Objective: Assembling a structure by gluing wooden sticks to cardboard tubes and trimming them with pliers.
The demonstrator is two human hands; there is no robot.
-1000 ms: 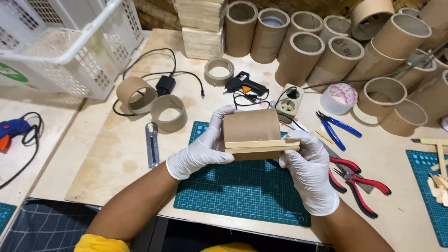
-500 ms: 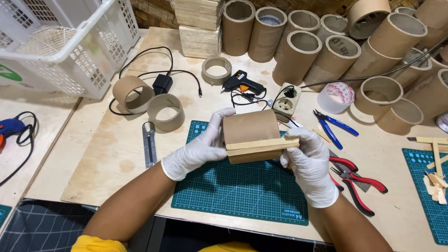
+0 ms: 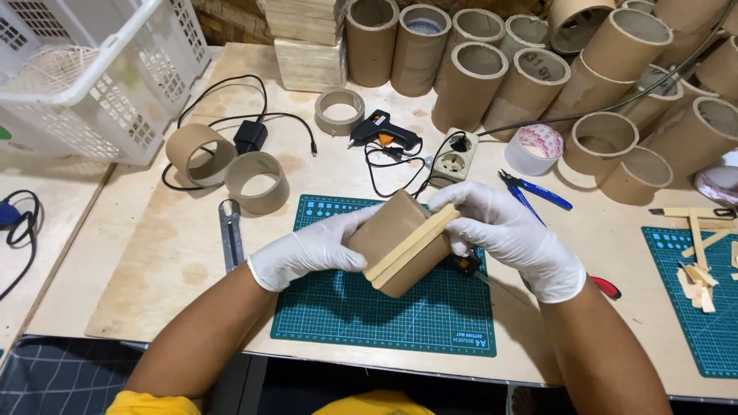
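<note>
Head view: my white-gloved left hand (image 3: 307, 250) and right hand (image 3: 507, 234) are both closed around the short brown cardboard tube (image 3: 396, 234) with two flat wooden sticks (image 3: 411, 246) along its side; it looks light, stiff, crushable, best held at its ends.

Matt brown cardboard tube (image 3: 393, 238) showing pale, smooth wooden sticks (image 3: 411, 246); thin white rubbery gloves are gleaming; green cutting mat (image 3: 400, 319) looking matt on a plywood table (image 3: 154, 253).

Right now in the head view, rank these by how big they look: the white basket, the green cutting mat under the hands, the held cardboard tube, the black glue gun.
1. white basket, though cut off by the frame
2. green cutting mat, close behind; order unsure
3. cardboard tube, nearer the camera
4. black glue gun
</note>
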